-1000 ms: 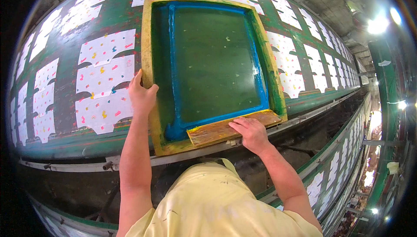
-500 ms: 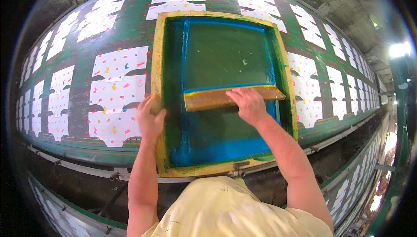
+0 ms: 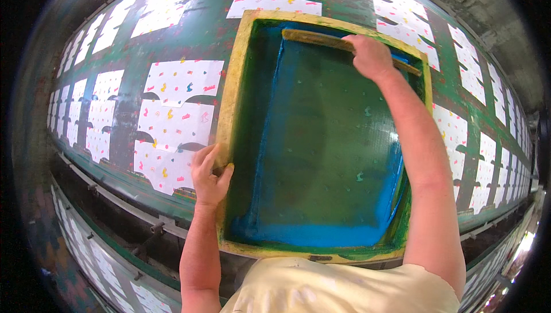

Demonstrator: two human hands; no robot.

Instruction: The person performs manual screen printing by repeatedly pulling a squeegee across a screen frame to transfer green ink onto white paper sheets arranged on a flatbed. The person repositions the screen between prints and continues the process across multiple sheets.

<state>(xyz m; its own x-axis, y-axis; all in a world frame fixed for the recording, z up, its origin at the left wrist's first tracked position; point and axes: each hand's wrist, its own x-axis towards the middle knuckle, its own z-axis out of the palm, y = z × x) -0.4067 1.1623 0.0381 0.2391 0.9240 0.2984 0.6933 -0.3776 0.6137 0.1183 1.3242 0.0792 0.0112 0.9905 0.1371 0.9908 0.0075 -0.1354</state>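
A screen printing frame (image 3: 233, 92) with yellowish wooden sides lies on a long green table. My left hand (image 3: 210, 176) is closed on its left side, low down. Up at the far end, my right hand (image 3: 371, 55) grips a wooden squeegee (image 3: 314, 38), which lies across the screen close to the far rail. Dark green mesh (image 3: 321, 135) fills the frame, with small pale motifs showing in it. Blue ink (image 3: 321, 235) is pooled along the near end and streaks both sides. The squeegee's lower edge is hidden.
White printed fabric pieces (image 3: 178, 118) with small coloured motifs lie in rows on the green table (image 3: 123, 169) at left, right and beyond the frame. A metal rail (image 3: 129, 212) runs along the near edge. Another table with white pieces (image 3: 109, 267) stands at the lower left.
My right hand has pushed the squeegee from mid-screen to the far end. My left hand stays on the frame's left side. The view has shifted and turned slightly.
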